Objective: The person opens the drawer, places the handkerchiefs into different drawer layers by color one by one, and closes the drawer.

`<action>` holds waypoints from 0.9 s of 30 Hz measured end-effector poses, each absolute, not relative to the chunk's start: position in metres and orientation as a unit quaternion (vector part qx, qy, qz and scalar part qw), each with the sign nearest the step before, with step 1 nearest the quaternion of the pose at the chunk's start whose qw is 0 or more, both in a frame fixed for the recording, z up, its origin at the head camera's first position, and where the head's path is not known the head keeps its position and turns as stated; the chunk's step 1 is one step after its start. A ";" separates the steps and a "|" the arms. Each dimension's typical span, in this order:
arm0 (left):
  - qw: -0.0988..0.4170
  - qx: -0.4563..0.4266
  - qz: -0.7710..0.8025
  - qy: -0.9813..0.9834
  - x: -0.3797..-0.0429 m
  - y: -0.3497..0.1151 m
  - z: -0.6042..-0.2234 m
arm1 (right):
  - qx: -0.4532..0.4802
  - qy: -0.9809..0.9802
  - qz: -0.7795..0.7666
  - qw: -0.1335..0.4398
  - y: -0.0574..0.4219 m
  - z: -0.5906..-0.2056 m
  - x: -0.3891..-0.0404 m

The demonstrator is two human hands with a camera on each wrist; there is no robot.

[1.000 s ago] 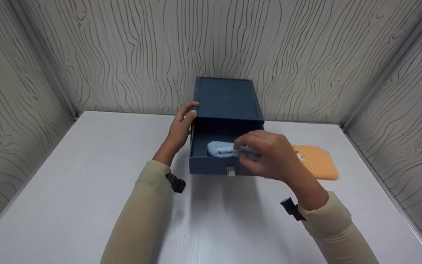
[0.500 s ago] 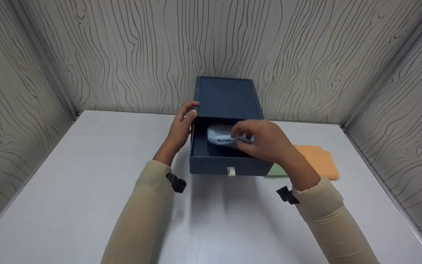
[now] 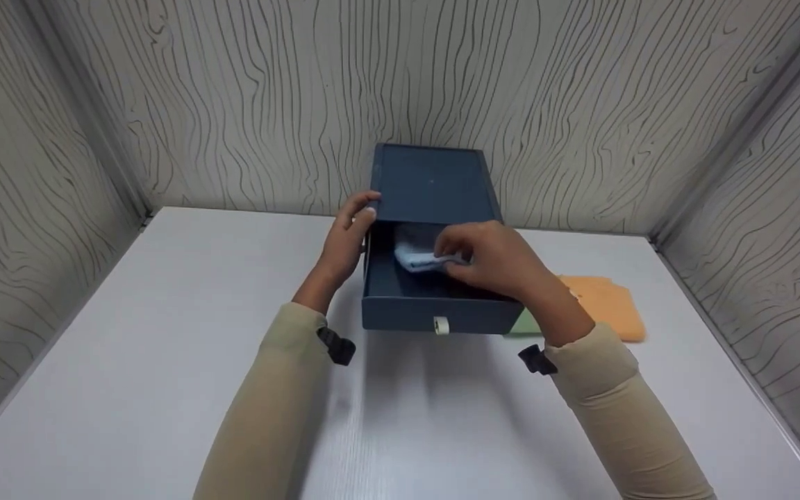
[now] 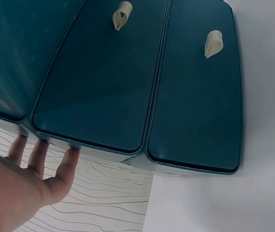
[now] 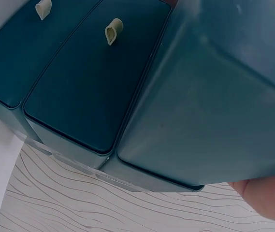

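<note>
A dark blue drawer cabinet (image 3: 435, 182) stands against the back wall with its top drawer (image 3: 400, 314) pulled out. My left hand (image 3: 343, 246) rests on the cabinet's left side near the top front edge; in the left wrist view its fairly straight fingertips touch the side wall. Inside the open drawer, my right hand (image 3: 494, 258) pinches a folded light-blue towel (image 3: 412, 261) between thumb and fingers. The towel's far part lies in shadow under the cabinet top. In the right wrist view the drawer's side hides the towel and most of the hand (image 5: 271, 197).
A folded orange cloth (image 3: 612, 309) with a cartoon eye lies to the right on the white table (image 3: 164, 361). Beside it a green cloth (image 3: 523, 325) shows partly behind the drawer and forearm. Two closed drawers (image 4: 98, 82) with cream pull tabs sit below the open one.
My right hand has carried the light-blue towel from above the drawer's front edge back and down into the drawer. The left hand has stayed on the cabinet's side.
</note>
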State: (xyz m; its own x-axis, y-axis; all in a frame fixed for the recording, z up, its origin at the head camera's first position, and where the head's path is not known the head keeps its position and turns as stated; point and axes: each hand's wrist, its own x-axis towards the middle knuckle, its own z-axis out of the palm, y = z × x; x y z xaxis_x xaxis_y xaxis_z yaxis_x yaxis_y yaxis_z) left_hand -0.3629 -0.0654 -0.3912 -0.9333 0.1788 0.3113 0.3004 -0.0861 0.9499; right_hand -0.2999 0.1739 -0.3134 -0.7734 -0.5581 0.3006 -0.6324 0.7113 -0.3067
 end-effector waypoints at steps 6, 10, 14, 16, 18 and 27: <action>0.043 -0.170 -0.715 -0.676 -0.363 -0.065 -0.391 | 0.334 -0.921 0.186 0.082 0.175 -0.317 -0.302; 0.045 -0.168 -0.713 -0.680 -0.361 -0.065 -0.390 | 0.347 -0.915 0.191 0.074 0.177 -0.316 -0.300; 0.042 -0.164 -0.711 -0.682 -0.361 -0.065 -0.390 | 0.367 -0.902 0.211 0.086 0.182 -0.314 -0.296; 0.041 -0.161 -0.711 -0.683 -0.361 -0.065 -0.390 | 0.377 -0.895 0.217 0.097 0.184 -0.314 -0.294; 0.041 -0.159 -0.713 -0.682 -0.362 -0.065 -0.390 | 0.385 -0.889 0.221 0.107 0.187 -0.313 -0.292; 0.045 -0.171 -0.720 -0.671 -0.362 -0.064 -0.390 | 0.404 -0.863 0.242 0.182 0.192 -0.309 -0.271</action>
State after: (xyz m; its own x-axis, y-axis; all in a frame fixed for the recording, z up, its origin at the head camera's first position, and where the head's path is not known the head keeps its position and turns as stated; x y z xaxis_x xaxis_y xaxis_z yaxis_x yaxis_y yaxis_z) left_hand -0.3619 -0.0640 -0.3897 -0.9372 0.1653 0.3071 0.2948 -0.0954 0.9508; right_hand -0.2712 0.1916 -0.3085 -0.6075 -0.6091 0.5099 -0.7854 0.5565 -0.2710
